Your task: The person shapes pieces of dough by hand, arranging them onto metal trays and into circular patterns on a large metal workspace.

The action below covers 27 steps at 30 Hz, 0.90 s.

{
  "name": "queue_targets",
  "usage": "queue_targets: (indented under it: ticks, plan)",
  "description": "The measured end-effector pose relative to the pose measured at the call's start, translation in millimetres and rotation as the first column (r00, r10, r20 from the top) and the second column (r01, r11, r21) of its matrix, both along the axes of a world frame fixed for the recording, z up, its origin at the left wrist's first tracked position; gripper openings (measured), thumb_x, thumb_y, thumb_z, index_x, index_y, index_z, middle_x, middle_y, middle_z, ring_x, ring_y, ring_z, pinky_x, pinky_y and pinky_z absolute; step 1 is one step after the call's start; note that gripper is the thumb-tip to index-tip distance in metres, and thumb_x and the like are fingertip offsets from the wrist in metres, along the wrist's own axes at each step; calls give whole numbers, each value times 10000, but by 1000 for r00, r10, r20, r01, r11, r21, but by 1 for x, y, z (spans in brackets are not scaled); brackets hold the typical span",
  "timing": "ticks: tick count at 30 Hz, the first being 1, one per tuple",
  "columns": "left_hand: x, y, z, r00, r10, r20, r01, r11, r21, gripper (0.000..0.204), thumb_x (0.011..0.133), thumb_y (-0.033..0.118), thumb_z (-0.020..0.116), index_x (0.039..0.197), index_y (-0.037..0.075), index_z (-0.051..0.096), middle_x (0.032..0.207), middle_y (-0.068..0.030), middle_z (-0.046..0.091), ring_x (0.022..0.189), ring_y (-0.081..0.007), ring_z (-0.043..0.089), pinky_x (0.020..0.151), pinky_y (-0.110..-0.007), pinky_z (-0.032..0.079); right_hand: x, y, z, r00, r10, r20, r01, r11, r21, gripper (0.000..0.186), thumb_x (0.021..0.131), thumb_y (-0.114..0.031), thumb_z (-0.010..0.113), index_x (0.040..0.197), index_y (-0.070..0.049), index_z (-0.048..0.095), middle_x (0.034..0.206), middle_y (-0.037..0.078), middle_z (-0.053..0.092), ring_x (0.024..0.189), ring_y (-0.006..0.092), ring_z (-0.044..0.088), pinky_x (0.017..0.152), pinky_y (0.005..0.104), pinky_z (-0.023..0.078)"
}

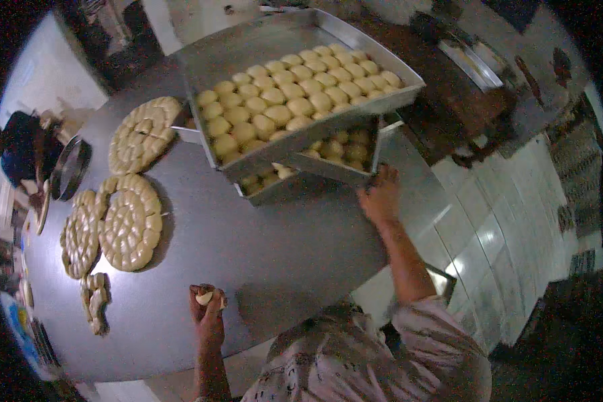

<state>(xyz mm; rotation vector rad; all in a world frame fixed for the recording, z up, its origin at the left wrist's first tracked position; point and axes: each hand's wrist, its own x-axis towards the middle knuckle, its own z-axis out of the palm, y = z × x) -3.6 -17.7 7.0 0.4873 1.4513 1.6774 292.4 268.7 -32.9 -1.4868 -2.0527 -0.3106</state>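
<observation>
My left hand (209,309) is closed round a small lump of pale dough (205,298) above the near part of the metal table. At the right, my right hand (382,195) is at the corner of a middle metal tray (342,173), its fingers curled at the edge. Dough balls (345,149) show inside that tray. Across it rests a large top tray (254,161) with rows of pale dough balls (281,94). A bottom tray (264,194) sticks out underneath, also with dough balls and mostly covered.
Coiled dough slabs (144,134) and dough rounds (128,224) lie on the left of the grey table (268,261), with a short dough strip (95,301) nearer. A round pan (70,167) stands at the left edge. Tiled floor (496,228) lies to the right.
</observation>
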Motion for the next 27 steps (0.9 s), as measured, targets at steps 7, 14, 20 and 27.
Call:
queue_targets:
  ticks: [7,14,20,27]
  plan:
    - [-20,-5,-7,974,8,-225,-39,990,-132,270,751,-3,601,768,132,368,727,34,376,672,-69,379,609,-217,340,60,-31,14,986,164,13,-157,963,-219,322,707,-239,620,926,-22,529,950,190,514,900,380,471,772,473,376]
    - [44,59,31,946,-231,-226,188,963,-194,392,706,100,679,1004,85,426,926,-18,483,835,-133,479,692,-267,415,5,-21,11,911,367,-185,-401,894,-200,302,692,-193,623,914,0,554,952,196,544,895,380,481,785,453,385]
    - [55,90,9,940,-245,-237,210,964,-164,207,819,105,578,974,63,446,884,-40,527,811,-134,504,716,-286,427,87,80,-25,989,28,-148,-56,980,-190,310,666,-176,650,903,-6,546,965,173,535,945,363,485,897,457,357]
    - [55,97,-23,971,-51,-233,2,978,-208,226,789,46,609,718,108,404,711,20,447,622,-77,449,582,-225,414,105,49,4,867,491,-89,-496,829,-258,329,672,-202,652,921,-17,543,979,192,520,971,384,457,911,494,325]
